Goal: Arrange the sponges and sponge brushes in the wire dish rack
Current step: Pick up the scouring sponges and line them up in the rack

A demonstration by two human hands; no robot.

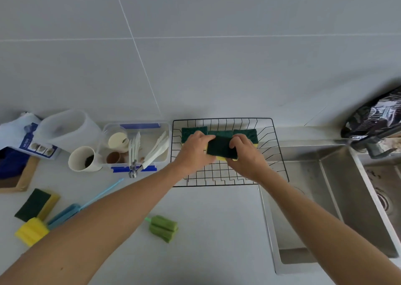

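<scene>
A black wire dish rack (pixel 280 154) stands on the counter by the wall. Three green-and-yellow sponges lie in a row along its back; the left sponge (pixel 191 132) and the right sponge (pixel 249 133) show best. Over the rack's middle, my left hand (pixel 195 152) and my right hand (pixel 247 156) both hold another green-and-yellow sponge (pixel 221 148), green side up. On the counter at the left lie a further green-and-yellow sponge (pixel 35 204), a yellow sponge brush (pixel 31 230) with a blue handle, and a green sponge brush (pixel 163 228).
A clear plastic box (pixel 165 137) with cups and white utensils stands left of the rack. A white cup (pixel 82 158) and a white container (pixel 67 128) are further left. A steel sink (pixel 329 198) opens on the right, with a black bag (pixel 373 119) above it.
</scene>
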